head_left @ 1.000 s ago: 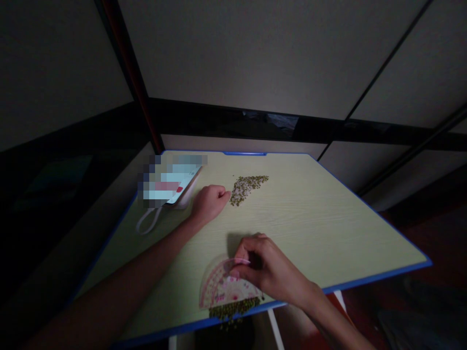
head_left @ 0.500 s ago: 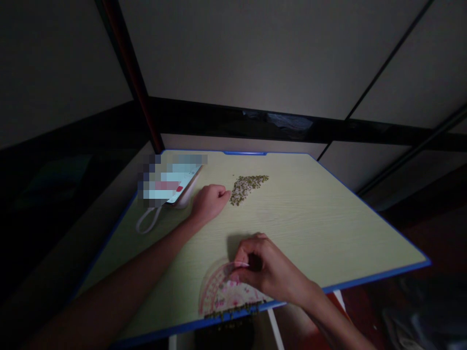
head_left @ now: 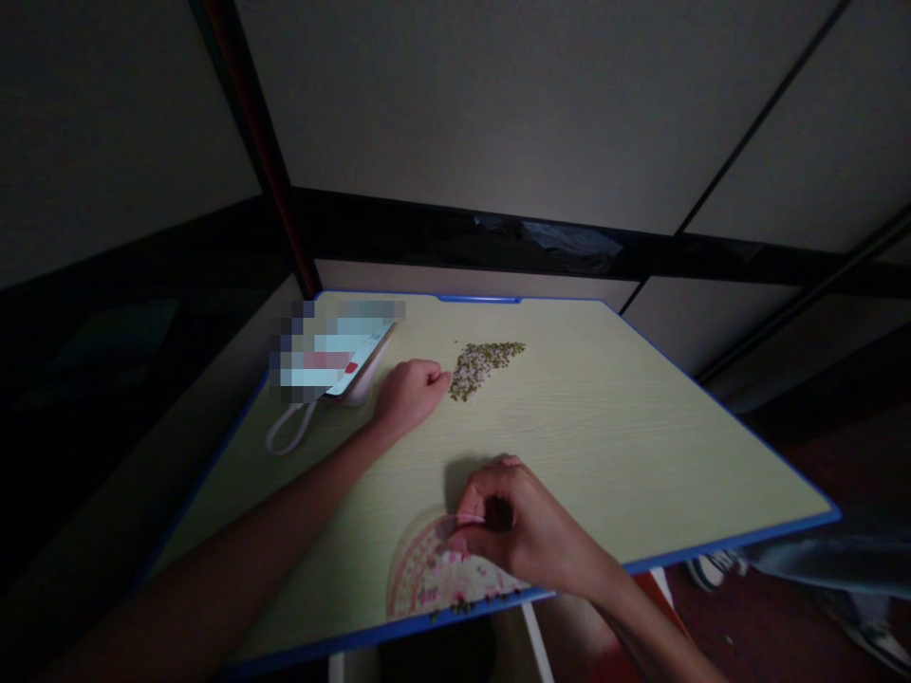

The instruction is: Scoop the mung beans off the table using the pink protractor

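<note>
1. One clear, half-circle plastic protractor with pink marks [head_left: 431, 576] is at the near edge of the pale, wood-look bench with a blue rim [head_left: 604, 436].
2. The right hand [head_left: 516, 526] pinches it between the thumb and a finger.
3. A few small, round green beans [head_left: 462, 605] sit by its straight side, on the blue rim.
4. One far pile of tiny green and whitish grains [head_left: 481, 368] has too many to count.
5. The left hand [head_left: 409, 394] is curled up tight just beside that pile; I cannot tell if it holds anything.
6. One lit flat screen [head_left: 366, 353] has one white loop strap [head_left: 271, 444] near it. Most of the screen is blurred, and the protractor's marks are too small to read.
7. One white-rimmed box [head_left: 539, 640] is below the bench edge. It is too dark to see what is inside.
</note>
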A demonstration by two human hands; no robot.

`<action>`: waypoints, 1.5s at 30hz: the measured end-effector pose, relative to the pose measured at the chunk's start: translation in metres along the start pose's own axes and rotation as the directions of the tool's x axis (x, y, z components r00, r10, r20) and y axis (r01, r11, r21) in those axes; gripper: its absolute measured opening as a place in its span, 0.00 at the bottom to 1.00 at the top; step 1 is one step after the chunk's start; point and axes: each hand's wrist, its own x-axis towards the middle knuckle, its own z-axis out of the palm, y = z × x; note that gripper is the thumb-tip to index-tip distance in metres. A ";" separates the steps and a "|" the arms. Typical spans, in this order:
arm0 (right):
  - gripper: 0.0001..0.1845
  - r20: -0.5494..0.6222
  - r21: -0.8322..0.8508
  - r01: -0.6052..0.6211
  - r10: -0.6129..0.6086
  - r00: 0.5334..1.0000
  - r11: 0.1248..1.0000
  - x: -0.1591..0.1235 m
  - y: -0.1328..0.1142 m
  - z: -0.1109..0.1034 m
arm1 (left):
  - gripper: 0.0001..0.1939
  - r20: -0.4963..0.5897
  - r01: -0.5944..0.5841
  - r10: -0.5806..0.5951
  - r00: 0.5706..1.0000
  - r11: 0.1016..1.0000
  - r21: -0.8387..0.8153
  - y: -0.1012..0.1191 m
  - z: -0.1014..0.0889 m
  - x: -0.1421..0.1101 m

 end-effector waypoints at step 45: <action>0.17 -0.416 0.684 0.082 0.295 0.860 0.725 0.067 0.072 -0.117 | 0.17 0.013 -0.004 0.005 1.000 1.000 -0.025 -0.005 0.000 0.002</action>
